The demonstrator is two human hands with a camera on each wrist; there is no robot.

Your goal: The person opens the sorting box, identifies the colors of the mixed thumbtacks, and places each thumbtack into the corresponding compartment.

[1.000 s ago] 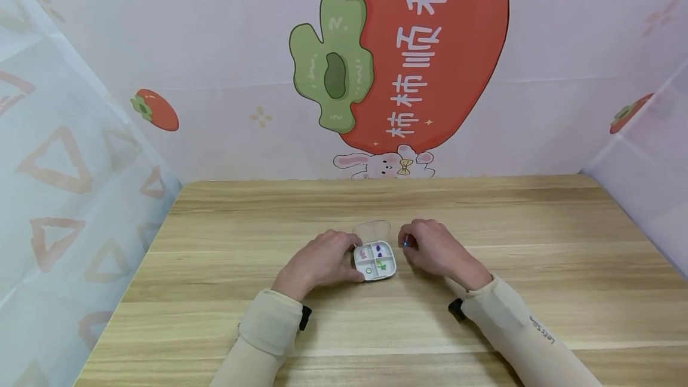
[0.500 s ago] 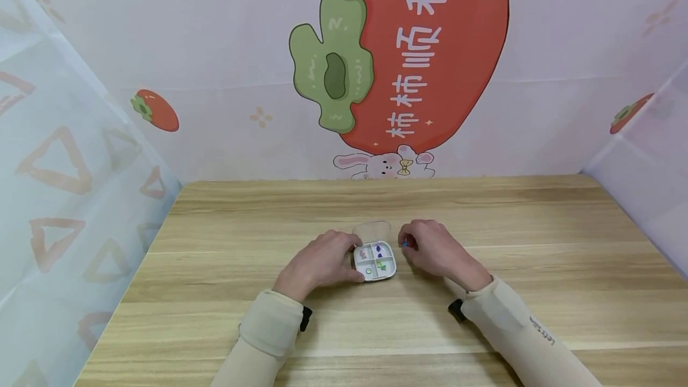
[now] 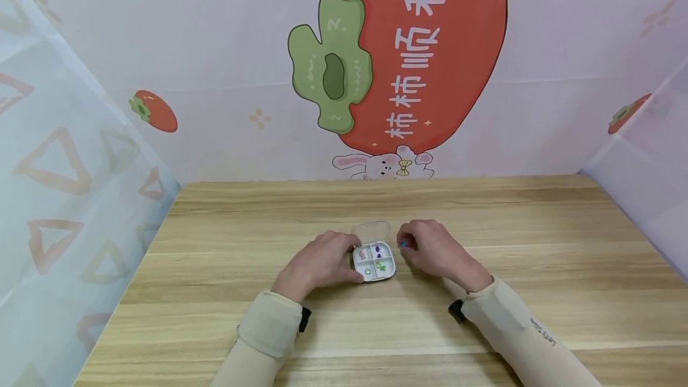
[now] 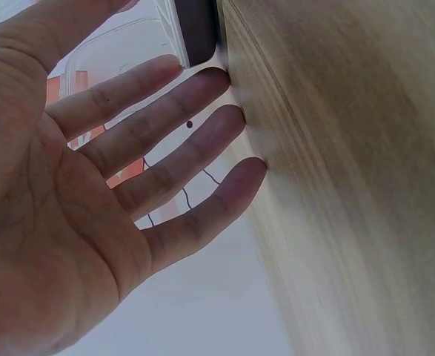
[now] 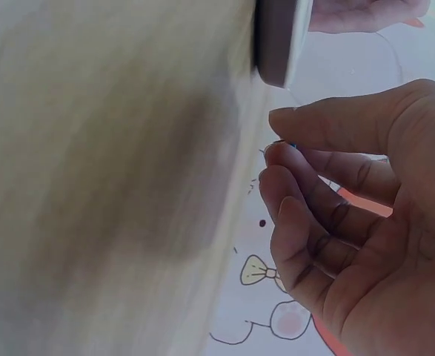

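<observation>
A small white pill box (image 3: pixel 372 260) with several compartments lies on the table, its clear lid (image 3: pixel 372 232) raised at the back. Pink bits (image 3: pixel 362 254) sit back left, purple bits (image 3: pixel 378 249) back right, green bits (image 3: pixel 381 266) front right, and a small round greenish thing (image 3: pixel 368 271) front left. My left hand (image 3: pixel 319 261) holds the box's left side between thumb and index finger; the other fingers reach out in the left wrist view. Just right of the box, my right hand (image 3: pixel 434 249) pinches a tiny blue piece (image 3: pixel 404 244), mostly hidden by the fingertips.
The wood-grain table (image 3: pixel 344 339) stretches around both hands. A printed cloth (image 3: pixel 226 34) with persimmons and a rabbit stands behind it, and patterned sheets (image 3: pixel 70 106) close off the sides.
The view has shifted very slightly. Both hands and the pill box keep their places, and the blue piece stays between my right fingertips.
</observation>
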